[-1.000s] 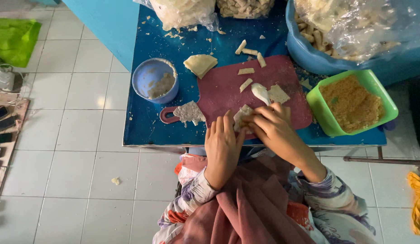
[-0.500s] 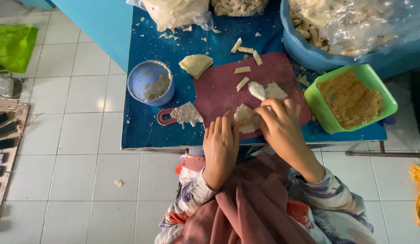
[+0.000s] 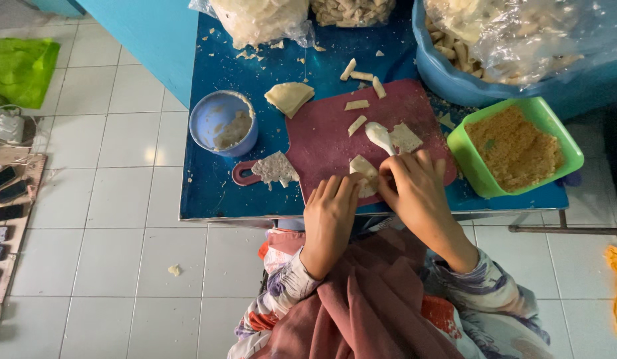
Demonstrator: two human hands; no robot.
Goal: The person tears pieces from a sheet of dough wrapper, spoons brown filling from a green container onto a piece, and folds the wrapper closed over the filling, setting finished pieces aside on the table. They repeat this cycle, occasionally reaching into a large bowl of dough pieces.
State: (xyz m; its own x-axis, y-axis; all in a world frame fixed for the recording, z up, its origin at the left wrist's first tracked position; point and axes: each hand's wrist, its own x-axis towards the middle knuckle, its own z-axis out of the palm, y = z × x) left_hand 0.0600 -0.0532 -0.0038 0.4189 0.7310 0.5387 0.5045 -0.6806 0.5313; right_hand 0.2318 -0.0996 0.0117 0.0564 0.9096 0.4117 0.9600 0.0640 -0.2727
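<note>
From the head camera, the left hand (image 3: 331, 213) has slid forward onto the near edge of the maroon cutting board (image 3: 321, 143), its fingers now closed together over the folded dough wrapper (image 3: 365, 174), while the right hand (image 3: 414, 189) stays curled against the same piece, pinching its other side; a second ago the wrapper lay more exposed between the two hands. I judge that the fold is being pressed shut, so this piece looks nearly formed. A white spoon (image 3: 378, 135) rests just beyond the right fingertips, beside 1 flat wrapper square (image 3: 407, 137). Counting across the blue table (image 3: 208, 193): 1 blue bowl (image 3: 223, 123) with paste, 1 green tray (image 3: 514, 149) of crumbs, 1 large blue tub (image 3: 454, 83), 1 folded wrapper (image 3: 290, 98) lying off the board, 1 crumbled piece (image 3: 275, 168) on the board's handle, and about 5 small dough strips (image 3: 356, 105).
</note>
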